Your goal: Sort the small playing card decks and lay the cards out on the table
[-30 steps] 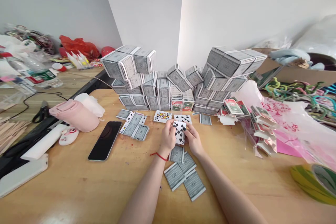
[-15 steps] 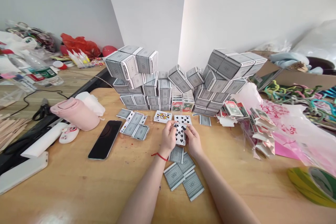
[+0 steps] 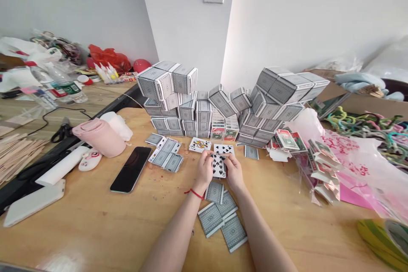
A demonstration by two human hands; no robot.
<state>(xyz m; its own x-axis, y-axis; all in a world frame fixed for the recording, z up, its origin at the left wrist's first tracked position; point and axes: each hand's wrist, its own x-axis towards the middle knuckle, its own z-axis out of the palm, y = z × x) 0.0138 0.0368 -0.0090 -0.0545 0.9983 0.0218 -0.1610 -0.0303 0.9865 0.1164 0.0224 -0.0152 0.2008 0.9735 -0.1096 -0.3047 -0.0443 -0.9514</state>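
Spade card [image 3: 218, 171] was pinched between my left hand [image 3: 204, 172] and right hand [image 3: 234, 172].
From my head view, both hands were clamped on the card near its far edge, one at each side, in front of me at the desk [image 3: 153, 229]; I could not tell whether it touched the wood. Just beyond lay a face-up picture card [image 3: 200, 144] and a second spade card [image 3: 224, 149], partly hidden by my fingers. Four face-down cards [image 3: 234, 231] overlapped between my forearms. A loose card pile [image 3: 165, 155] lay to my left, beside a black phone [image 3: 130, 169], and patterned card blocks [image 3: 167, 122] stood stacked behind.
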